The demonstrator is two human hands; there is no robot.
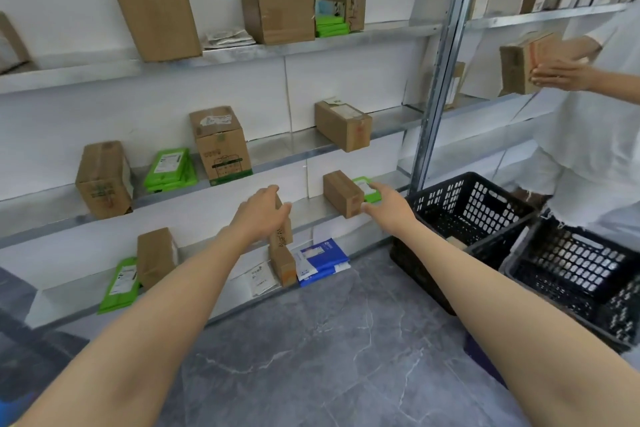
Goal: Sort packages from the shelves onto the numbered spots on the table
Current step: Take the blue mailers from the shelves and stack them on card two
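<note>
Both arms reach to the third shelf (306, 207) from the top. left hand (261, 213) at the shelf's front edge, fingers curled over the top of a narrow cardboard box (284, 232) with the thumb on its near side, gripping it; the box stands upright and hangs past the front edge. right hand (389, 201) further right on the same shelf, near its right end, fingers stretched out flat and fairly wide, tips resting on a green mailer (361, 183) lying flat there; thumb just beside the front lower corner of a small cardboard box (341, 192), cannot tell if it touches. That small box lies on its side, angled, its front end at the shelf edge, the mailer behind and right of it. Bottom shelf below: another narrow box (283, 265) upright, a blue mailer (322, 258) just right of it. Shelf above: printed carton (221, 146) mid-shelf, plain box (343, 125) overhanging the front edge. Two black crates (467, 208) on the grey floor (311, 340) at the right end of the rack. A second person (588, 149) in white stands far right, holding a cardboard box (519, 66) in both hands
</note>
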